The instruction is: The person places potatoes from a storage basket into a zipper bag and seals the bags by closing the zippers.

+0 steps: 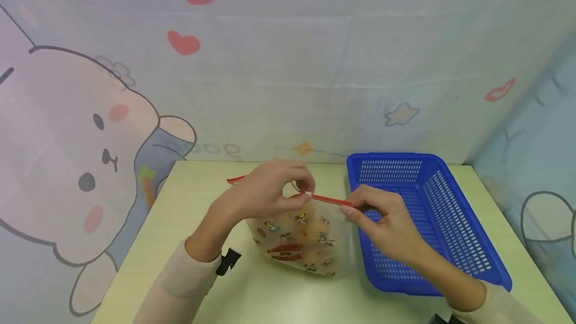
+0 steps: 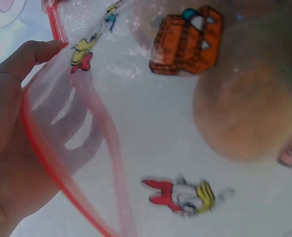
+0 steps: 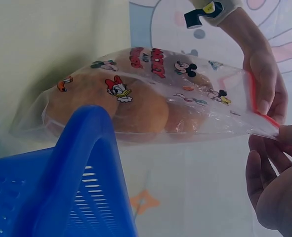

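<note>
A clear zip bag (image 1: 288, 244) with a red top strip and cartoon prints is held up over the table. Several round, tan-brown things (image 3: 141, 111) show through its plastic; their kind is unclear. My left hand (image 1: 272, 189) pinches the red strip about midway, beside a small white piece (image 1: 308, 193). In the left wrist view its thumb lies at the red edge and its fingers show through the plastic. My right hand (image 1: 382, 219) pinches the strip's right end between thumb and fingers. Left of my left hand, the red strip stands apart, so the bag's mouth gapes there.
A blue plastic basket (image 1: 366, 264) with perforated walls stands right of the bag, under my right hand. The pale yellow-green table (image 1: 153, 244) meets a printed cloth backdrop (image 1: 288, 64) at its back edge.
</note>
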The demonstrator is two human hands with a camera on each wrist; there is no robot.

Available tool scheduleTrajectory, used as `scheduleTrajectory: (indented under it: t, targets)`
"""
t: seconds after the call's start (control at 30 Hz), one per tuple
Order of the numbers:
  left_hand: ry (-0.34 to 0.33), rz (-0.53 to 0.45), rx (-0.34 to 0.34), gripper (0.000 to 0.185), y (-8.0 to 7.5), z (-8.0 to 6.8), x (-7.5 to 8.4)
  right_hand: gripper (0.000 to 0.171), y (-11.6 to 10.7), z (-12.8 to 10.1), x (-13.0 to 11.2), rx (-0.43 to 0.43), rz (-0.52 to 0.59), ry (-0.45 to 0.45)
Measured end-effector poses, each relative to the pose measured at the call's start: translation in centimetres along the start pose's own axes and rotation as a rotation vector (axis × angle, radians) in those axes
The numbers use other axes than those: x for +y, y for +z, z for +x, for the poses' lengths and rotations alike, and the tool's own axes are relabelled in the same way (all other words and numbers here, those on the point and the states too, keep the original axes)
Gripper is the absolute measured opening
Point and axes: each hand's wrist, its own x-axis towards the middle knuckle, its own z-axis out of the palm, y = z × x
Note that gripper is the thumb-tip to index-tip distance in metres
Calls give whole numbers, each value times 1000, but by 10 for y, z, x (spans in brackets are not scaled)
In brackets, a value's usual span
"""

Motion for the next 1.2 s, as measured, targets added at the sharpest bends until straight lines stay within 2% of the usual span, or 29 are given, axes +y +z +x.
scheduleTrajectory:
  t: [0.13,0.4,0.53,0.67,0.9,1.07,1.2]
  targets:
    - [-57,27,20,15,-6,-10,-4,21,-2,-2,0,10,-15,32]
    - [-187,-20,9,13,-21,-38,-24,22,-15,-12,5,40,-59,65]
    - [-192,-68,27,13,-27,-52,-36,28,-21,-17,8,54,-65,70]
    - [-201,-89,59,16,-31,-66,-43,27,-23,-21,9,57,-55,87]
    - [-263,-65,94,20,-44,-88,-51,26,-28,-28,10,73,-53,93]
    - [-284,-82,103,20,-51,-98,-53,27,-30,-28,9,77,-49,94]
    - [-300,-103,121,17,-51,-102,-54,23,-29,-23,10,61,-28,121]
